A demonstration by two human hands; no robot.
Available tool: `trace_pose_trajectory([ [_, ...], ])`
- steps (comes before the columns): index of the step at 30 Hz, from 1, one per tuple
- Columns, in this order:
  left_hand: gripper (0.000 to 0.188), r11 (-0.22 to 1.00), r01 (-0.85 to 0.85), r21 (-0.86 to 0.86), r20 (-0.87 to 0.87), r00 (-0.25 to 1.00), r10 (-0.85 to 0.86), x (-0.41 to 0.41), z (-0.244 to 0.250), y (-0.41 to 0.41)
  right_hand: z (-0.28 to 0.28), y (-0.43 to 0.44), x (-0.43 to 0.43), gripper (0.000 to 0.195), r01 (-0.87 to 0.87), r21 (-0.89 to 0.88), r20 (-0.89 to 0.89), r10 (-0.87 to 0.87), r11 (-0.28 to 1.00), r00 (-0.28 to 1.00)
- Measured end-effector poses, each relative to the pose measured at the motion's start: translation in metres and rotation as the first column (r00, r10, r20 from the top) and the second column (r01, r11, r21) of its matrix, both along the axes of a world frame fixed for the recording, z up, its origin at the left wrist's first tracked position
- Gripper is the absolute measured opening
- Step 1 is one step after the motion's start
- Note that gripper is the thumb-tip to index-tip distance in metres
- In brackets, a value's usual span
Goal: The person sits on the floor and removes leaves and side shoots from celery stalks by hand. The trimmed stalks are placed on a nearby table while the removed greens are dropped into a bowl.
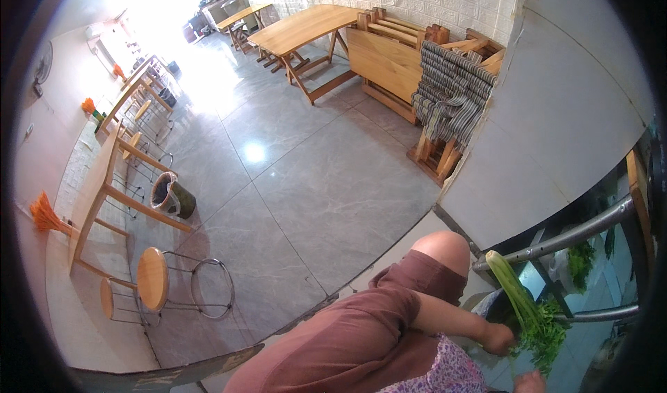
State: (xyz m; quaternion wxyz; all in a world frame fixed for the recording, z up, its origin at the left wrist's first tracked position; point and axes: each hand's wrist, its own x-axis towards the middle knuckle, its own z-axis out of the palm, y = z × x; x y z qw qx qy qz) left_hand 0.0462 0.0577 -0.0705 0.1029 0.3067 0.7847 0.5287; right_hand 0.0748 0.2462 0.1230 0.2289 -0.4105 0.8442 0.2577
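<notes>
A bunch of leafy green stalks that looks like celery (508, 283) is at the lower right, its pale root end up and its leaves hanging down. My left hand (499, 339) is closed at the bunch, where stalks meet leaves; its fingertips are hidden. Below it, at the picture's bottom edge, my right hand (529, 381) is by the leaf tips. It is partly cut off, and its grip cannot be made out. Behind the stalks and beside my left hand is a dark bin or bucket (503, 305), partly covered.
Metal tubes (578, 235) of a frame run just behind the bunch. More greens (581, 265) lie beyond them. A white panel (568, 117) stands ahead. On the tiled floor are a stool (152, 279), a lined waste bin (182, 200), a wooden table (307, 25) and folded tables (385, 64).
</notes>
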Motion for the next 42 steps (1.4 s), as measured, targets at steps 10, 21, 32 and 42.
trace_pose_trajectory([
  [10, 0.026, 0.999, 0.034, 0.025, -0.033, 0.999, -0.033, -0.005, -0.025, 0.019, -0.016, 0.026, -0.01, 0.03, 0.057, -0.045, -0.05, -0.06, 0.997, 0.997],
  [21, 0.027, 0.989, 0.146, 0.029, 0.096, 0.984, -0.148, -0.01, 0.032, -0.036, -0.024, 0.03, -0.048, 0.031, 0.163, -0.393, -0.225, -0.267, 0.905, 0.937],
  [32, 0.027, 0.99, -0.139, 0.036, 0.207, 0.97, 0.129, -0.023, 0.066, -0.045, -0.05, 0.022, -0.103, 0.013, 0.27, -0.647, -0.155, -0.471, 0.713, 0.869],
  [42, 0.025, 0.991, -0.115, -0.067, 0.289, 0.949, 0.13, 0.002, 0.058, -0.063, -0.017, 0.148, -0.096, 0.02, 0.49, -0.824, 0.07, -0.806, 0.286, 0.587],
])
